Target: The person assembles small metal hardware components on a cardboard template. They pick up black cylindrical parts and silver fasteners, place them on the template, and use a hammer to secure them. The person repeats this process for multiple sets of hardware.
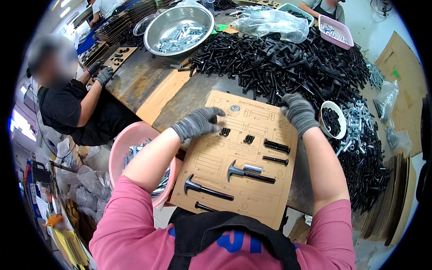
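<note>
Head view: tan cardboard template (252, 198) carries black hammer-shaped parts (204, 189) and bolts (276, 146).

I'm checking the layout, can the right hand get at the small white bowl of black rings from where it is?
Probably yes: the right hand sits at the cardboard sheet's far corner, right beside the white bowl, with nothing between them.

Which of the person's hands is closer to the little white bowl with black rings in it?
Right. The right hand is just beside the white bowl; the left hand is far across the cardboard sheet.
</note>
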Available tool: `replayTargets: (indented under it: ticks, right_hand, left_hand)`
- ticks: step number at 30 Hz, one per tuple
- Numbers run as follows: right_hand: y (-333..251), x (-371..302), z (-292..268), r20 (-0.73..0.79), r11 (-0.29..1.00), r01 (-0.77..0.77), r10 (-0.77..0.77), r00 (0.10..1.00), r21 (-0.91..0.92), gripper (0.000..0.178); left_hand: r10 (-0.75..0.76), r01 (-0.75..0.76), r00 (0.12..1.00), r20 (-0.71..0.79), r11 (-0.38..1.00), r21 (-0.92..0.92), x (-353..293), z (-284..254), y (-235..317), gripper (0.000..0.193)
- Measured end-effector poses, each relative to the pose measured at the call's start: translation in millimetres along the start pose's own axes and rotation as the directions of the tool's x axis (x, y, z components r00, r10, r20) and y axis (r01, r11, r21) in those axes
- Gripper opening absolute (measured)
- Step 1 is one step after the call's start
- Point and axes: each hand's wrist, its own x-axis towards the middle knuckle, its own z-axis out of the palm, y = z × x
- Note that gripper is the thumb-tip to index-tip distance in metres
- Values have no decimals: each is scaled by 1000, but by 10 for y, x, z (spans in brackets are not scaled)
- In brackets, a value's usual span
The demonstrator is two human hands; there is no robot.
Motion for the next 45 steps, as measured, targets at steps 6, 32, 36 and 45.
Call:
replayTargets:
  ticks: [6,32,36,45]
  right_hand:
    - [313,436,128,-76,998,-65,63,995,-27,53]
    - [-209,1059,157,-41,998,1,2,999,64,32]
    - [-302,1176,356,-13,993,41,-40,999,110,35]
    - [-367,1105,377,-256,866,5,142,956,499,19]
  left_hand:
    - [1,13,972,-236,998,61,378,-338,-3,38]
    - [69,45,981,-182,829,558,1868,-128,178,25]
    - [-41,122,985,-168,850,513,1755,-90,370,40]
    - [-91,223,959,-268,825,519,1733,-181,232,37]
